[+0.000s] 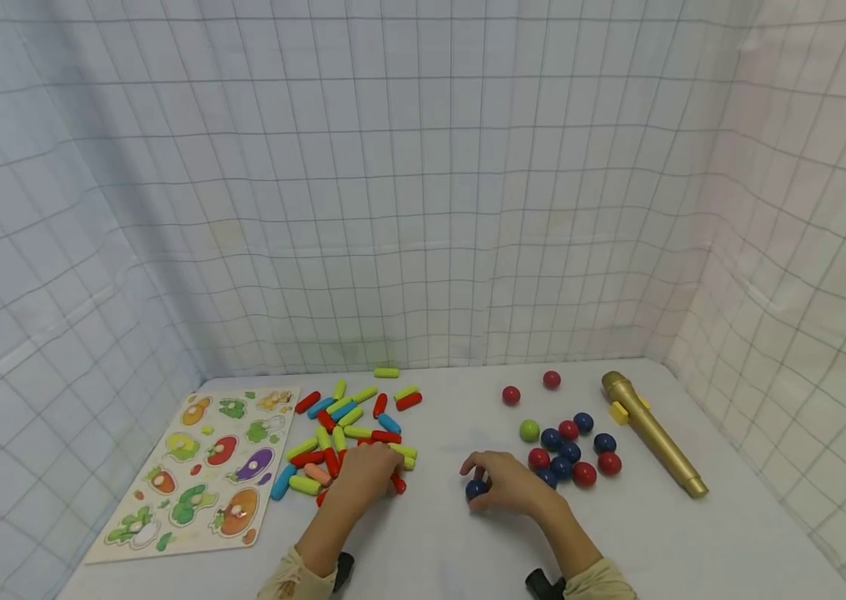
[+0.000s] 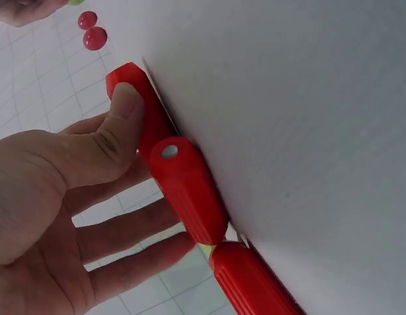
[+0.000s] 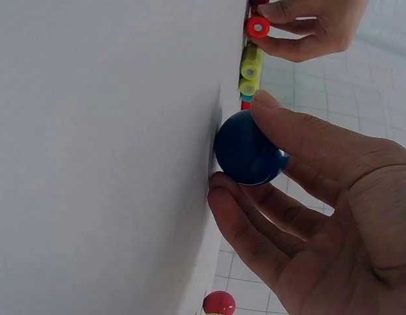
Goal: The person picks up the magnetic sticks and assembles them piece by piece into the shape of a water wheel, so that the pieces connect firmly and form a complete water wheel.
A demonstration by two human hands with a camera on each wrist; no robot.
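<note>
My left hand [image 1: 368, 477] is at the near edge of a loose pile of short coloured sticks. In the left wrist view, its thumb presses on a ridged red stick [image 2: 154, 111], with the other fingers behind it. A second red stick [image 2: 188, 190], with a silvery dot on its end, lies against that one. To the right on the white table, my right hand [image 1: 508, 485] holds a dark blue ball [image 3: 245, 149] between thumb and fingers, right at the tabletop. Several red and blue balls and a green ball [image 1: 529, 430] lie just beyond that hand.
A board with vegetable pictures [image 1: 201, 467] lies at the left, beside the sticks. At the right lies a gold toy microphone [image 1: 655, 435]. Two red balls sit farther back, one being a red ball [image 1: 511, 395]. Grid-patterned cloth walls [image 1: 423, 208] enclose the table's back and sides.
</note>
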